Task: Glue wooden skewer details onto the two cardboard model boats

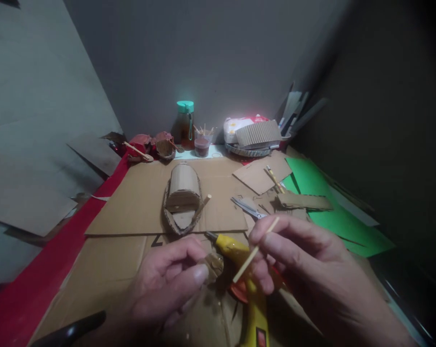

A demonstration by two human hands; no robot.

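Between the thumb and fingers of my left hand is a small crumpled brown piece, perhaps cardboard. My right hand pinches a thin wooden stick, slanted with its lower end toward the left hand. Beneath and between the hands lies a yellow glue gun, its dark nozzle pointing to the upper left; my right hand hides part of it. Just beyond the hands, a small cardboard boat with a rounded cover sits on the cardboard sheet. A short stick leans out at its right side.
Scissors lie beyond my right hand, near cardboard strips and a green sheet. Along the wall stand a teal-lidded bottle, a small cup with sticks behind it, and a white-and-red packet. Reddish shell-like pieces sit back left.
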